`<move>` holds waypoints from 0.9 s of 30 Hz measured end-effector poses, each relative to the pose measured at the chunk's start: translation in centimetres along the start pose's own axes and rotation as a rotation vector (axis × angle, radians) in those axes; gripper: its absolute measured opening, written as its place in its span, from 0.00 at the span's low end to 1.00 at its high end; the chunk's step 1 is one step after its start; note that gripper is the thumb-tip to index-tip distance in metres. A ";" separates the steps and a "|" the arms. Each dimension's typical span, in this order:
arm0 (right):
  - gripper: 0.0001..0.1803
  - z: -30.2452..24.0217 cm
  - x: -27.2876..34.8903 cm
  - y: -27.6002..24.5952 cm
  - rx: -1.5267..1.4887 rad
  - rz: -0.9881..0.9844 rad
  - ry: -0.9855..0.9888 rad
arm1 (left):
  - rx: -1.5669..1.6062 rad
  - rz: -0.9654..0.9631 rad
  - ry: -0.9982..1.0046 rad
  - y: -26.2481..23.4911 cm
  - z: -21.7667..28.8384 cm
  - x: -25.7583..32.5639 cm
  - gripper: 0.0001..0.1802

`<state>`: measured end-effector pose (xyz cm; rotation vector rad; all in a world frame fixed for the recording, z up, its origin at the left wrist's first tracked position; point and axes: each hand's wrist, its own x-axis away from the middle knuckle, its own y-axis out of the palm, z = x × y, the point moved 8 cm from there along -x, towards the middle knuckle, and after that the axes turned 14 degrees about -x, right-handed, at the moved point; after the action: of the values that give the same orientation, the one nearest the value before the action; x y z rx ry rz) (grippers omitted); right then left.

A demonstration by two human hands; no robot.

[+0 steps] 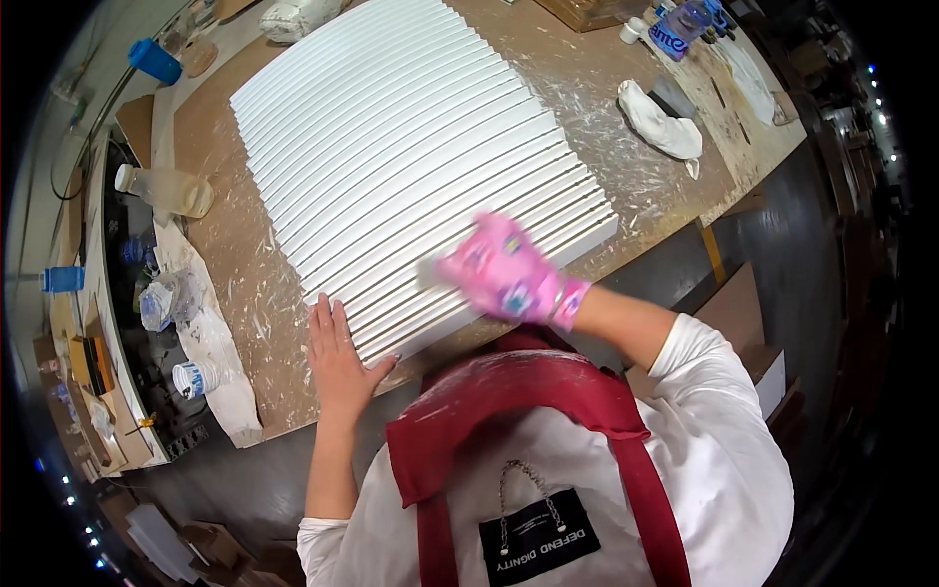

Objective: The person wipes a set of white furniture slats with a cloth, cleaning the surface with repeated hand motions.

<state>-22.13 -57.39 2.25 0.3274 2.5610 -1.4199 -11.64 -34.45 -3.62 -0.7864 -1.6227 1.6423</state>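
Observation:
A row of long white slats (391,147) lies side by side on the brown, paint-flecked worktable. My bare left hand (337,352) rests at the near left corner of the slats, its fingers stretched out against their ends and the thumb along the front edge. Over the nearest slats is my right hand (504,269) in a pink patterned glove, somewhat blurred by motion. Its fingers look closed, and a small pale piece shows at their left side; what it is cannot be made out.
On the left stand a bottle of cloudy liquid (166,191), a blue cup (155,62) and a white tub (196,379). A crumpled white cloth (660,122) lies to the right of the slats. Beyond it is a purple-labelled bottle (680,29). The table's front edge (650,245) runs close to my body.

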 end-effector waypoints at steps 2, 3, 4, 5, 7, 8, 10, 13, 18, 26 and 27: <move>0.11 5.6 1.8 -1.5 0.539 -0.030 0.114 | 0.026 0.004 0.009 -0.1 0.3 0.1 0.58; 0.11 9.1 3.2 -5.4 0.431 0.088 0.277 | 0.033 0.011 0.026 -0.3 0.3 0.0 0.58; 0.13 12.5 4.9 -9.1 0.315 0.226 0.423 | 0.041 0.023 0.042 -0.4 0.4 -0.3 0.58; 0.14 15.3 7.2 -11.0 0.459 0.304 0.370 | 0.044 0.009 0.062 -0.5 0.8 -0.6 0.58; 0.17 15.0 6.2 -10.9 0.560 0.182 0.546 | 0.030 -0.019 0.045 -0.5 0.9 -0.9 0.58; 0.13 10.7 4.4 -7.9 0.496 0.047 0.442 | 0.023 -0.036 0.034 -0.4 0.9 -0.8 0.58; 0.05 1.8 0.9 -1.1 0.311 -0.238 0.233 | 0.035 -0.031 0.040 -0.1 0.3 -0.1 0.58; 0.13 -2.0 2.4 0.3 0.130 0.031 -0.097 | 0.029 -0.044 0.036 -0.2 0.3 -0.3 0.58; 0.11 12.8 9.4 -12.3 0.577 0.331 0.442 | 0.023 -0.018 0.054 -0.1 1.0 -0.7 0.57; 0.11 7.5 10.0 -4.5 0.119 0.101 0.426 | 0.026 -0.030 0.049 0.0 0.1 0.0 0.56; 0.12 11.0 11.7 -6.4 0.202 0.090 0.570 | 0.021 -0.026 0.054 0.0 0.0 0.1 0.56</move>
<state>-34.41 -68.88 -1.53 0.9950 2.7636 -1.7562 -11.74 -34.36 -3.64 -0.7890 -1.5701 1.6038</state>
